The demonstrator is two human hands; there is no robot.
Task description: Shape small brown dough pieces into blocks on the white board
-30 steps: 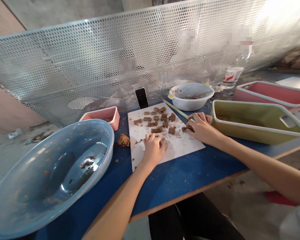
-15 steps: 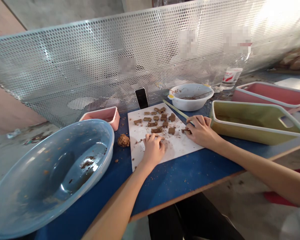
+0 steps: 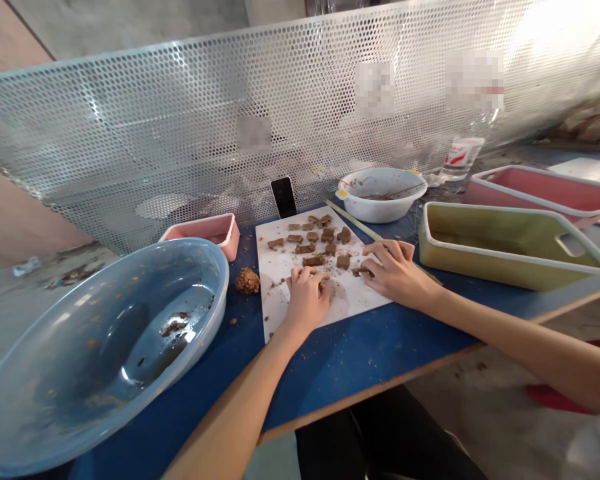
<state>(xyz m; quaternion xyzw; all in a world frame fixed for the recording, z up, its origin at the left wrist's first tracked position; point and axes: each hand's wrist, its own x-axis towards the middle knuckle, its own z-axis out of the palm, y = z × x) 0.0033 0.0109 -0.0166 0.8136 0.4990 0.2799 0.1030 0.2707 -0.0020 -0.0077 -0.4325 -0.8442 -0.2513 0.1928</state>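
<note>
Several small blocks of brown clay [image 3: 309,261] lie in loose rows on a white board [image 3: 347,307], with crumbs among them. My right hand [image 3: 393,272] is at the board's right side, its fingertips closed on a small clay piece [image 3: 361,272] that is partly hidden under them. Toward the board's near edge rests my left hand [image 3: 306,297], fingers apart and bent, tips down on the white surface just in front of the blocks. I see nothing held in it. A rough brown clay ball [image 3: 247,281] sits on the blue table [image 3: 330,373], left of the board.
A large blue basin [image 3: 213,267] fills the left, a small pink box [image 3: 234,240] behind it. A phone [image 3: 283,197] leans upright at the back. Beyond the board are a pale strip [image 3: 353,219], a white bowl [image 3: 380,212], a green bin [image 3: 485,263], a pink bin [image 3: 545,193] and a bottle [image 3: 463,157].
My right hand has moved slightly left and nearer me, drawing the clay piece along the board toward the other blocks. My left hand has stayed put.
</note>
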